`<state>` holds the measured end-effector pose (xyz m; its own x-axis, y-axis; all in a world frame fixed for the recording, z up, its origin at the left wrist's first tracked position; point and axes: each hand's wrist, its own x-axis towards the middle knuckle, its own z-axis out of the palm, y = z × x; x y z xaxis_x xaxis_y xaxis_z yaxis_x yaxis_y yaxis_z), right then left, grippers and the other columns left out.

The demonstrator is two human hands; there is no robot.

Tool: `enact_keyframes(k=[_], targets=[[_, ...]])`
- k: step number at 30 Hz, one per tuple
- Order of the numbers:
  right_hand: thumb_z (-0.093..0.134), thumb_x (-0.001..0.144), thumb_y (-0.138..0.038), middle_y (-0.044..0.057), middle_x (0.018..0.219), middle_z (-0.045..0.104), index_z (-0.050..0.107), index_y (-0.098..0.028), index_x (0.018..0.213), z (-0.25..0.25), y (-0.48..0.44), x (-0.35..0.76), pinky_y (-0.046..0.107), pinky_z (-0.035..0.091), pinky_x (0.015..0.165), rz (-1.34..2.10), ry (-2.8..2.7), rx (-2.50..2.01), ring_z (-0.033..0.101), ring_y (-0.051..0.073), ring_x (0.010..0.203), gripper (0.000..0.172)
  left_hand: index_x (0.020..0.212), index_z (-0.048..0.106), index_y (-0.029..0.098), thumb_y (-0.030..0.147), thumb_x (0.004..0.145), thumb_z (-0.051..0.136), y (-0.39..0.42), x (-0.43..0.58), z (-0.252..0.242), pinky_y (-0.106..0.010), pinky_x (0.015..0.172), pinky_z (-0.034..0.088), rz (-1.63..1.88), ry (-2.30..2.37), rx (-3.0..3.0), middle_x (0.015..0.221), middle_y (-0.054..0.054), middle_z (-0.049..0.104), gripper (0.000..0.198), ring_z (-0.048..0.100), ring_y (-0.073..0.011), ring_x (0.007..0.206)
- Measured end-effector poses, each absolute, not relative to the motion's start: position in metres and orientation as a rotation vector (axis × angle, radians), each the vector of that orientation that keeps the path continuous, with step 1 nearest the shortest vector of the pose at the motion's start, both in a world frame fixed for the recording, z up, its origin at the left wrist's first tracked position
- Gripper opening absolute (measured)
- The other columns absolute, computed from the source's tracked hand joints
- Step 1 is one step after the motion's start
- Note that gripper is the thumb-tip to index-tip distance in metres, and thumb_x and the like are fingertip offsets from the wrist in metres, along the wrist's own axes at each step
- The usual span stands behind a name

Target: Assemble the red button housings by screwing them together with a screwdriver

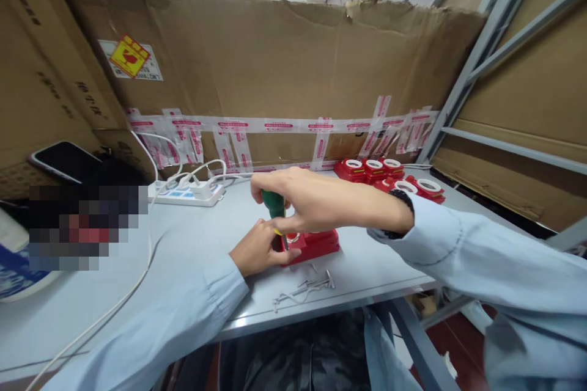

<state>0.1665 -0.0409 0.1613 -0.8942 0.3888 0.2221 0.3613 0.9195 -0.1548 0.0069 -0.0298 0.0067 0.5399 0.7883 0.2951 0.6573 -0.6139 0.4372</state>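
Along the back, a big cardboard sheet [284,67] stands like a makeshift wall behind the bench [197,238]. A cluster of red units [386,183] sits far right, probably parked there for elbow room. One more red unit [323,245] lies right under both hands, with a green-handled driver [274,203] standing nearly upright over it, which I reckon makes pressing down easier. Loose metal bits [306,288] lie just this side, likely for quick reach.

Grip-wise, the right hand [305,198] is curled around the driver's handle. The left hand [257,247] has its thumb against the single unit's near side, bracing it I'd guess; other fingers are mostly hidden, so can't tell how closed that grip is.
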Motion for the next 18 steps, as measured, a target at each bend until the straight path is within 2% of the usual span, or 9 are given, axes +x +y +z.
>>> enact_keyframes(k=[3, 7, 11, 15, 18], targets=[[0.054, 0.079, -0.018, 0.003, 0.084, 0.056, 0.048, -0.017, 0.093, 0.1563, -0.038, 0.1651, 0.026, 0.032, 0.062, 0.071, -2.749, -0.612, 0.046, 0.014, 0.071, 0.015, 0.105, 0.058, 0.015, 0.041, 0.077, 0.06, -0.0291, 0.0061, 0.0056, -0.036, 0.075, 0.046, 0.72, 1.197, 2.505, 0.09, -0.007, 0.066, 0.039, 0.058, -0.0246, 0.083], [0.054, 0.069, -0.006, 0.003, 0.089, 0.055, 0.048, -0.017, 0.096, 0.1542, -0.0358, 0.1654, 0.025, 0.033, 0.062, 0.128, -2.764, -0.604, 0.046, 0.013, 0.073, 0.03, 0.105, 0.059, 0.014, 0.041, 0.077, 0.06, -0.0291, 0.0067, 0.0064, -0.037, 0.073, 0.047, 0.667, 1.218, 2.492, 0.095, -0.009, 0.067, 0.039, 0.059, -0.0263, 0.085], [0.053, 0.075, -0.015, 0.003, 0.082, 0.054, 0.048, -0.017, 0.089, 0.1522, -0.0354, 0.1654, 0.027, 0.033, 0.063, 0.048, -2.713, -0.668, 0.045, 0.015, 0.073, 0.016, 0.105, 0.059, 0.013, 0.04, 0.076, 0.06, -0.0293, 0.0075, 0.0066, -0.037, 0.071, 0.046, 0.668, 1.229, 2.493, 0.094, -0.01, 0.066, 0.04, 0.059, -0.0256, 0.082], [0.057, 0.073, -0.012, 0.005, 0.091, 0.053, 0.042, -0.017, 0.104, 0.1511, -0.0373, 0.1658, 0.026, 0.036, 0.063, 0.135, -2.722, -0.665, 0.048, 0.015, 0.076, 0.035, 0.105, 0.059, 0.013, 0.042, 0.077, 0.06, -0.03, 0.0073, 0.0073, -0.035, 0.07, 0.046, 0.656, 1.238, 2.487, 0.089, -0.008, 0.066, 0.04, 0.059, -0.0245, 0.078], [0.062, 0.075, -0.025, 0.004, 0.088, 0.053, 0.037, -0.017, 0.109, 0.1507, -0.0383, 0.1672, 0.027, 0.037, 0.061, 0.112, -2.737, -0.66, 0.047, 0.015, 0.071, 0.043, 0.105, 0.058, 0.016, 0.042, 0.078, 0.058, -0.0303, 0.007, 0.0082, -0.033, 0.069, 0.046, 0.667, 1.195, 2.481, 0.093, -0.007, 0.066, 0.037, 0.059, -0.0227, 0.078]])
